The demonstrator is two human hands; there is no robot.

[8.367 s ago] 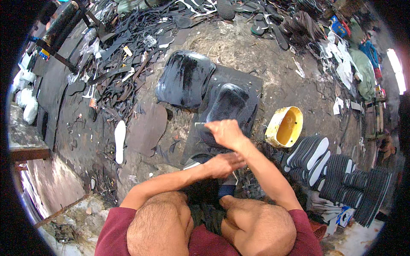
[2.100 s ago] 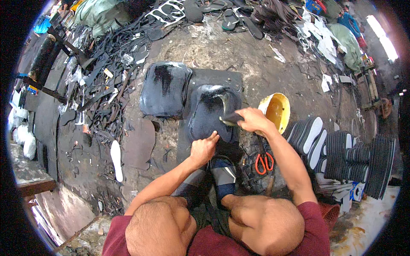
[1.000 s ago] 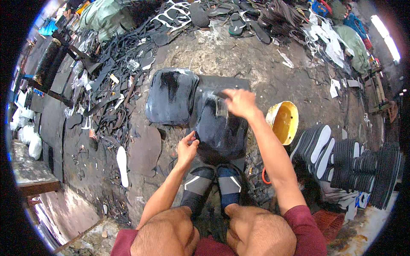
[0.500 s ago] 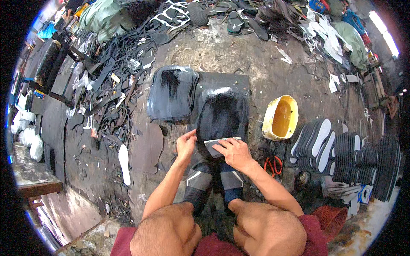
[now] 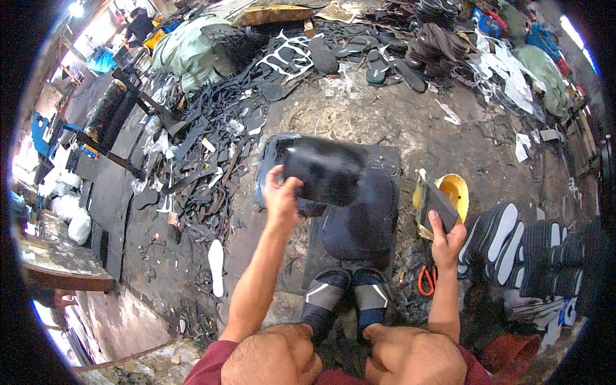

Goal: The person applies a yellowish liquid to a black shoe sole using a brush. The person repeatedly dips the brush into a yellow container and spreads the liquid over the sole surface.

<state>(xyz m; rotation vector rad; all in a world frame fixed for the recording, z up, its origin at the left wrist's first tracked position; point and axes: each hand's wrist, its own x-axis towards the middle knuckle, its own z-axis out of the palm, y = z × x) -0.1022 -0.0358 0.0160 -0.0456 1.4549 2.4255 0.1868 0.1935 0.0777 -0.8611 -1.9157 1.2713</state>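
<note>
My left hand [image 5: 281, 200] pinches the near left edge of a shiny black sheet [image 5: 326, 168], its wet-looking top blurred by motion. That sheet hangs tilted above the left stack of coated sheets [image 5: 265, 186] and partly hides it. Just right of it lies another stack of dark, rounded sheets [image 5: 360, 224] on a dark board [image 5: 321, 256] in front of my feet. On the right, my right hand [image 5: 447, 239] grips a flat dark spreader [image 5: 439, 206], thumb on its face, over the mouth of a yellow tub [image 5: 457, 189].
Right of the tub stand rows of shoe soles [image 5: 545, 250], with orange-handled scissors [image 5: 426, 281] nearer me. A white insole [image 5: 216, 268] lies to the left. Dark scraps [image 5: 192, 154] heap at the far left, and sandals [image 5: 376, 66] lie at the back.
My left hand has taken hold of the black sheet and lifted it off the right stack toward the left one. My right hand has carried the spreader from that stack to the tub.
</note>
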